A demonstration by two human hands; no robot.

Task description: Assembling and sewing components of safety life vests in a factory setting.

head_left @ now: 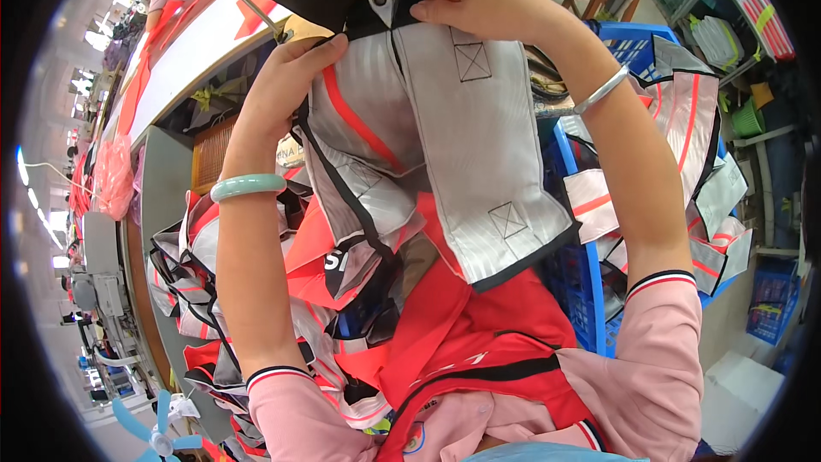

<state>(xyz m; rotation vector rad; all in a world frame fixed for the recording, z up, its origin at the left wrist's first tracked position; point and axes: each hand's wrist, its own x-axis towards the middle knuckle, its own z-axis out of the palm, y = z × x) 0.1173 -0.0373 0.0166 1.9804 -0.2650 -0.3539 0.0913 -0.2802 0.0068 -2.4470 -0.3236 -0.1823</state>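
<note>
Both hands pinch a grey reflective fabric strap (pixel 479 145) by its top edge: left hand (pixel 286 81) lower, right hand (pixel 479 4) higher; the strap hangs lengthwise toward the person.

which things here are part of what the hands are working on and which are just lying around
In hand: grey reflective vest panel, held by left hand and right hand.

Lying about: pile of orange vests, blue crate, small fan.

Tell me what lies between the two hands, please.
In the head view, the grey reflective vest panel with a red stripe spans between the left hand and right hand; both grip it.
</note>
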